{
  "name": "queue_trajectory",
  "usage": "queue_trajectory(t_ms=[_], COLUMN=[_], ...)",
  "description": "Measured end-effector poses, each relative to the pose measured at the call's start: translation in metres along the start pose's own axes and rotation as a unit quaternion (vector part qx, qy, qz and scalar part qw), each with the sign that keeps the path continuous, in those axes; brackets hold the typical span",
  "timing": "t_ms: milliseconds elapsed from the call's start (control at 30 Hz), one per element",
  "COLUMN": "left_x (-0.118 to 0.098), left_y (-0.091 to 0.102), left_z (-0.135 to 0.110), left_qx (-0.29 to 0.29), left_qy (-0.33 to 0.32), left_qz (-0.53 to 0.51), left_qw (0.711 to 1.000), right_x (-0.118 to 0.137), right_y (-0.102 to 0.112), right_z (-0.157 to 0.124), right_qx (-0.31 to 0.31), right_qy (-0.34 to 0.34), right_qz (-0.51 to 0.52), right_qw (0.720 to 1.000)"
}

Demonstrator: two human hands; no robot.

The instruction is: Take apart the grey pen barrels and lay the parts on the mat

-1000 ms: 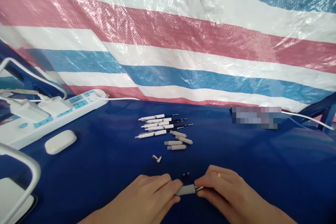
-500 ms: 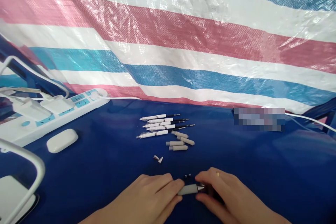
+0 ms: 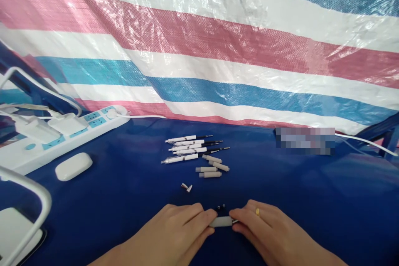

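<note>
My left hand (image 3: 177, 230) pinches the left end of a pale grey pen grip (image 3: 222, 221) low in the middle of the head view. At its other end, my right hand (image 3: 269, 226), with a ring on one finger, closes thumb and fingertips around a pen tip (image 3: 235, 221), of which only a sliver shows. Two tiny dark pieces (image 3: 221, 206) lie just beyond the grip. Farther off are small silver-white pen tips (image 3: 187, 188), several loose grey grips (image 3: 210, 174), and a row of white pen barrels (image 3: 187, 148) with dark refills sticking out to the right.
A white power strip (image 3: 102, 122) with plugs and cables runs along the left. Near it sit a white rounded case (image 3: 74, 166) and a curved white bar (image 3: 40, 193). A blurred-out object (image 3: 305, 139) with a white cable lies at the back right, before a striped plastic sheet (image 3: 199, 58).
My right fingers, spread around the pen tip before, have moved left and closed on it, covering most of it. My left hand keeps its hold on the grip.
</note>
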State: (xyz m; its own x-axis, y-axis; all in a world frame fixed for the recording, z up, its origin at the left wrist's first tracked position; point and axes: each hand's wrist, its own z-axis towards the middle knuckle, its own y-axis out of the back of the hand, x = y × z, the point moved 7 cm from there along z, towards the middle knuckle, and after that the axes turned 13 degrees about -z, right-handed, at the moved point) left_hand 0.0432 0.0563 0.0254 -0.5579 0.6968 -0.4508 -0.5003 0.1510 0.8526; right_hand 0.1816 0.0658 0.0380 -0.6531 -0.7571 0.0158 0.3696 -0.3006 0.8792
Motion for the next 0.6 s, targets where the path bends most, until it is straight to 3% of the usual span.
queue_trajectory(t_ms=[233,433,600], left_x=[0.001,0.000,-0.002], left_y=[0.003,-0.001,0.001], left_z=[-0.001,-0.001,-0.001], left_qx=[-0.020,-0.008,-0.020], left_qy=[-0.003,-0.010,-0.015], left_qz=[0.008,0.006,0.001], left_qw=[1.000,1.000,1.000], right_x=[-0.005,0.005,-0.003], right_y=[-0.005,-0.010,-0.012], right_z=[-0.003,-0.005,-0.004], right_qx=[0.027,0.053,0.068], right_qy=[-0.015,0.046,0.007], right_qz=[-0.005,-0.036,0.015], right_qw=[0.999,0.997,0.998])
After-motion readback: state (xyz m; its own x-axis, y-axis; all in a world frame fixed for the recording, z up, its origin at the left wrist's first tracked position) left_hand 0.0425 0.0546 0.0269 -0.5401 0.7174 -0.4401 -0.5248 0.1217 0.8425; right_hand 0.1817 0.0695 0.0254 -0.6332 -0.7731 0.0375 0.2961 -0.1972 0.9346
